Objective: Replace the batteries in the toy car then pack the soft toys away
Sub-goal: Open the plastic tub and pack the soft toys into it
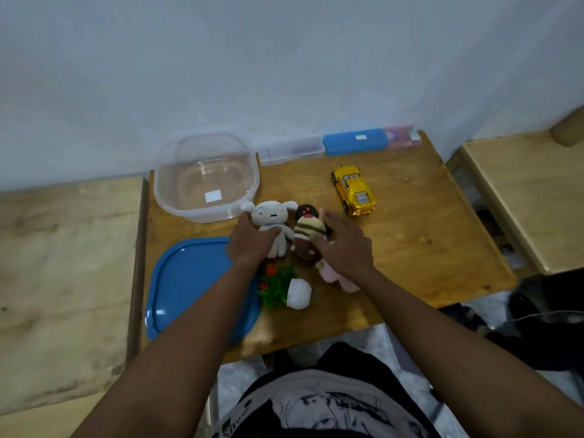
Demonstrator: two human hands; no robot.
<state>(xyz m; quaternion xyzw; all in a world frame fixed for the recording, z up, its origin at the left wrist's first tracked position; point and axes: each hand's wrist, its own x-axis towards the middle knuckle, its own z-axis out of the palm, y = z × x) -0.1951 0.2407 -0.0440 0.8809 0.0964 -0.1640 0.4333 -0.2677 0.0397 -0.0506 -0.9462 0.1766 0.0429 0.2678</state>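
Note:
A yellow toy car (pixel 354 194) stands on its wheels at the back right of the small wooden table (pixel 426 222). My left hand (pixel 251 241) grips a white plush dog (pixel 271 218) by its body. Beside it lies a brown striped bee plush (pixel 308 233), with my right hand (pixel 344 245) resting on its right side and over a pink soft toy (pixel 335 276). A clear plastic tub (pixel 205 178) stands uncovered at the back left. Its blue lid (pixel 189 279) lies flat in front of it.
A small fake plant in a white pot (pixel 284 287) lies on its side near the front edge. A blue case (pixel 355 141) and clear boxes (pixel 292 150) line the wall. Wooden furniture (pixel 63 263) flanks the table on the left, and more wooden furniture (pixel 521 191) flanks it on the right.

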